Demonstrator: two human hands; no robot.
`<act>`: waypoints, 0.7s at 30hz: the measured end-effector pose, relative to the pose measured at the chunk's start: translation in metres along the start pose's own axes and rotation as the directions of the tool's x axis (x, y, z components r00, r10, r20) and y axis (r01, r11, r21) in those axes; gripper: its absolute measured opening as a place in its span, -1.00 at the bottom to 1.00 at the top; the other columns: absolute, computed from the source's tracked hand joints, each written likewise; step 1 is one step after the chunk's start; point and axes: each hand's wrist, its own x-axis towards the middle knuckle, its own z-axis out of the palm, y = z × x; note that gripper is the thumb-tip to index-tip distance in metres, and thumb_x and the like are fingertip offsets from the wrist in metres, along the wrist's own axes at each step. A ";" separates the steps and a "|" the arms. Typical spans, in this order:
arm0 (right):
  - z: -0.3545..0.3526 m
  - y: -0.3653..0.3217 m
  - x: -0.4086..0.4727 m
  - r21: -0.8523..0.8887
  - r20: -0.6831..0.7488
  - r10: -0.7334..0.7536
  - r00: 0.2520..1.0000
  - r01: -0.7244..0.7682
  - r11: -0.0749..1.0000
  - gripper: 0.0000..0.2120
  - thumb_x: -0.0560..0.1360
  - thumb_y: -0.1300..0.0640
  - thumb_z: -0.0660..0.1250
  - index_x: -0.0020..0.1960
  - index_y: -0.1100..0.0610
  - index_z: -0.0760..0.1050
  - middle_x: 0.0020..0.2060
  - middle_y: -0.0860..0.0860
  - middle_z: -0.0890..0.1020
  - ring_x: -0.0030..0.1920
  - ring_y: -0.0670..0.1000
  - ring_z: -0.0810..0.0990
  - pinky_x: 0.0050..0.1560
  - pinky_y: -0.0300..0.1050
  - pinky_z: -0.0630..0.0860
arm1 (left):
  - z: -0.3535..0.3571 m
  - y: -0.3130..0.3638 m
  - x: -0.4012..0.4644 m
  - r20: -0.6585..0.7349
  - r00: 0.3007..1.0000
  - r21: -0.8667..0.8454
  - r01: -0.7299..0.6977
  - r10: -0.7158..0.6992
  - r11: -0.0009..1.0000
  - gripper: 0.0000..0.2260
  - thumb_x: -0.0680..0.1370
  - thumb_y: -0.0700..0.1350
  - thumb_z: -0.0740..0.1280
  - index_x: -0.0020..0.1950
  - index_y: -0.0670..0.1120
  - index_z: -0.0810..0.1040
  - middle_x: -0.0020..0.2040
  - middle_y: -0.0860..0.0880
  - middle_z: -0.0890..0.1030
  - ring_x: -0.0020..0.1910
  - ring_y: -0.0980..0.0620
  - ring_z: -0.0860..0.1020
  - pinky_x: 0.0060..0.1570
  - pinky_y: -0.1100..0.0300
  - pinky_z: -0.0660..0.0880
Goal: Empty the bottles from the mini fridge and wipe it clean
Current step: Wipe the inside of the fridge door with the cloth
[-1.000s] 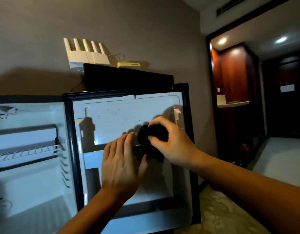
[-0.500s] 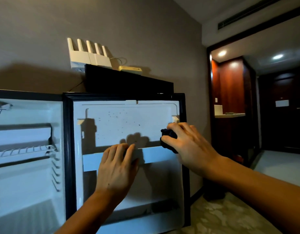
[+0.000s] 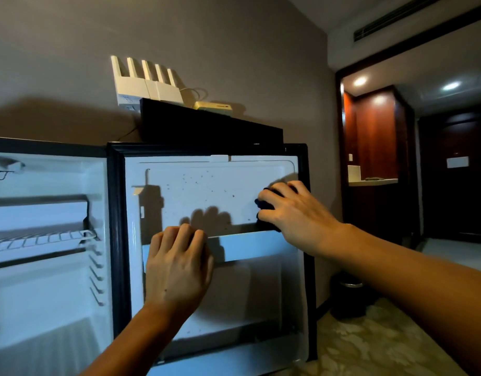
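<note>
The mini fridge stands open; its white inner door panel (image 3: 207,191) faces me, dotted with small dark specks. My right hand (image 3: 293,210) grips a dark cloth (image 3: 263,204) pressed against the panel's right side, just above the door shelf rail (image 3: 250,245). My left hand (image 3: 179,267) holds the left part of that rail, its fingers curled over the top edge. The fridge interior (image 3: 44,267) at left shows a wire shelf (image 3: 41,238). No bottles are visible.
A black box (image 3: 207,126) sits on top of the fridge, with white routers (image 3: 147,85) behind it against the wall. To the right a doorway leads to a dim hallway with wooden cabinetry (image 3: 375,131). A dark bin (image 3: 347,294) stands on the patterned carpet beside the door.
My right hand has swept the cloth from the middle of the door panel to its right edge. My left hand shifted slightly down and left, onto the shelf rail.
</note>
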 end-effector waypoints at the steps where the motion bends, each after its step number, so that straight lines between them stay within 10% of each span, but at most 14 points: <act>1: 0.000 0.001 0.000 -0.025 0.042 -0.018 0.999 0.019 1.000 -0.69 0.51 0.21 0.32 0.23 0.03 0.53 0.35 0.11 0.40 0.37 0.21 0.31 0.32 0.22 0.28 | 0.000 0.002 0.000 -0.007 1.000 0.008 0.009 -0.009 1.000 -0.77 0.49 0.01 0.16 -0.12 -0.10 0.52 -0.16 -0.08 0.50 -0.14 -0.11 0.41 -0.12 0.03 0.32; 8: -0.012 0.019 0.016 -0.192 0.072 -0.209 0.975 0.219 0.957 -0.76 0.49 0.17 0.27 0.13 0.06 0.58 0.26 0.13 0.44 0.22 0.23 0.44 0.13 0.23 0.42 | 0.001 -0.002 0.002 -0.014 1.000 0.007 -0.004 0.004 1.000 -0.81 0.50 -0.03 0.20 -0.16 -0.11 0.52 -0.19 -0.09 0.49 -0.18 -0.11 0.41 -0.17 0.04 0.32; 14: -0.010 0.033 0.035 -0.083 -0.140 0.081 0.987 -0.093 0.992 -0.72 0.38 0.37 0.37 0.06 0.18 0.61 0.18 0.21 0.51 0.15 0.30 0.48 0.01 0.25 0.48 | 0.001 -0.003 0.007 -0.036 0.999 -0.024 -0.017 0.016 1.000 -0.79 0.51 -0.02 0.22 -0.22 -0.11 0.50 -0.23 -0.08 0.48 -0.21 -0.10 0.40 -0.20 0.05 0.31; 21: 0.003 0.019 0.019 -0.085 0.002 -0.189 0.982 0.188 0.978 -0.73 0.43 0.24 0.40 0.12 0.09 0.60 0.25 0.14 0.48 0.23 0.23 0.45 0.17 0.21 0.45 | 0.003 -0.005 0.012 -0.004 1.000 -0.033 -0.018 0.018 0.999 -0.81 0.48 -0.01 0.26 -0.23 -0.11 0.50 -0.23 -0.08 0.48 -0.20 -0.10 0.41 -0.21 0.05 0.36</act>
